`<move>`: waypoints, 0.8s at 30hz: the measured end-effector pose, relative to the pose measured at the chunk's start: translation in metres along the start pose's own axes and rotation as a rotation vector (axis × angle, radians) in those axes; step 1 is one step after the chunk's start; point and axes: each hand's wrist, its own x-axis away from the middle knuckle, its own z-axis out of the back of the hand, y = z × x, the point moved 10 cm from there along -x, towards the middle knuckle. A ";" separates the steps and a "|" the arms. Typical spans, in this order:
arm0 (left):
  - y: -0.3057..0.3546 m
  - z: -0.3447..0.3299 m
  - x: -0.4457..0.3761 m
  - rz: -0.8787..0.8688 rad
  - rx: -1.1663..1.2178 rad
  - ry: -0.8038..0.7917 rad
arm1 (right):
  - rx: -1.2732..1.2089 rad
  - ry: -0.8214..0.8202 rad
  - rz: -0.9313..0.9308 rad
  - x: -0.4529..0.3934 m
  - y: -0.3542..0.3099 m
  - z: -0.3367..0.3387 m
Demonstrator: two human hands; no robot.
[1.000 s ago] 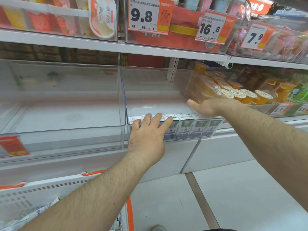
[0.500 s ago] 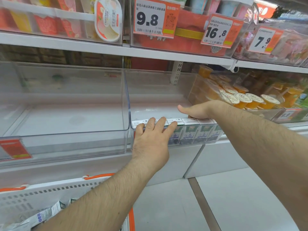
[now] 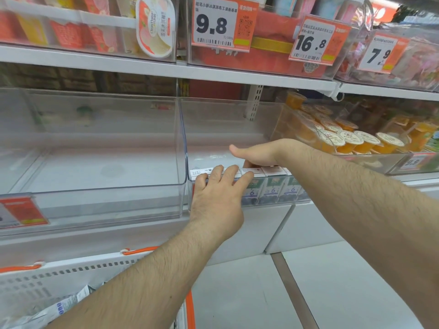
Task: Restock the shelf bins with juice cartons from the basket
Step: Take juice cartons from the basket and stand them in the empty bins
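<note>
Setting: supermarket shelving, two clear bins side by side on the middle shelf, white floor below.
Left fingers (image 3: 223, 173): straight and spread, tips laid flat on the carton tops at the front edge of the middle bin (image 3: 213, 119); nothing is gripped.
Left hand (image 3: 217, 200): covers the front wall of that bin near its front left corner.
Right fingers: hidden behind the row, so their posture cannot be told; only the thumb shows, stretched out level.
Right hand (image 3: 257, 153): reaches over the bin's right edge, its palm side against the back of the row.
Juice cartons (image 3: 273, 188): one upright row, touching each other, along the front wall of the middle bin; more lie in the basket (image 3: 71, 271) at the lower left corner of the view.
Left bin (image 3: 95, 143): holds no cartons.
Step in hand (judgement): squaring the row against the front wall.
Doing it well: press evenly from above and behind together, keep the cartons upright and labels outward, close gaps toward the left corner.
Neighbours: jelly cups (image 3: 351, 138) in the bin to the right; price tags (image 3: 223, 22) on the upper shelf.
Hard to make out: carton print is blurred; the leftmost cartons sit under the left hand; the basket contents are cut off by the frame edge.
</note>
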 end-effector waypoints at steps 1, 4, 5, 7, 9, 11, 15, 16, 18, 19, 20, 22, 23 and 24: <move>0.000 0.001 -0.001 -0.003 0.002 0.011 | 0.007 0.004 -0.007 0.001 -0.002 0.001; -0.001 0.005 -0.003 -0.005 0.053 0.065 | -0.024 0.050 0.042 0.000 -0.017 0.000; -0.001 0.007 -0.003 -0.011 0.095 0.085 | -0.069 0.071 0.091 -0.002 -0.026 -0.001; -0.002 0.020 0.001 -0.043 0.206 0.158 | -0.182 0.054 0.176 -0.005 -0.043 -0.008; -0.009 0.041 0.012 -0.060 0.261 0.309 | -0.254 -0.003 0.222 -0.008 -0.056 -0.019; -0.026 0.059 0.029 -0.001 0.195 0.476 | -0.241 -0.019 0.227 -0.008 -0.066 -0.026; -0.067 0.051 0.038 0.221 0.066 0.438 | -0.139 0.000 0.198 0.000 -0.076 -0.027; -0.073 0.044 0.036 0.246 0.069 0.383 | -0.126 -0.005 0.179 0.002 -0.077 -0.028; -0.079 0.035 0.036 0.267 0.102 0.311 | -0.140 -0.008 0.158 0.006 -0.080 -0.028; -0.081 0.033 0.036 0.271 0.119 0.295 | -0.151 -0.017 0.157 0.008 -0.082 -0.029; -0.081 0.034 0.036 0.273 0.133 0.289 | -0.151 -0.025 0.163 0.010 -0.084 -0.031; -0.081 0.036 0.036 0.273 0.152 0.294 | -0.136 -0.018 0.168 0.012 -0.088 -0.032; -0.081 0.037 0.036 0.272 0.159 0.301 | -0.135 -0.012 0.166 0.012 -0.087 -0.032; -0.081 0.038 0.036 0.272 0.164 0.302 | -0.139 -0.003 0.162 0.012 -0.085 -0.030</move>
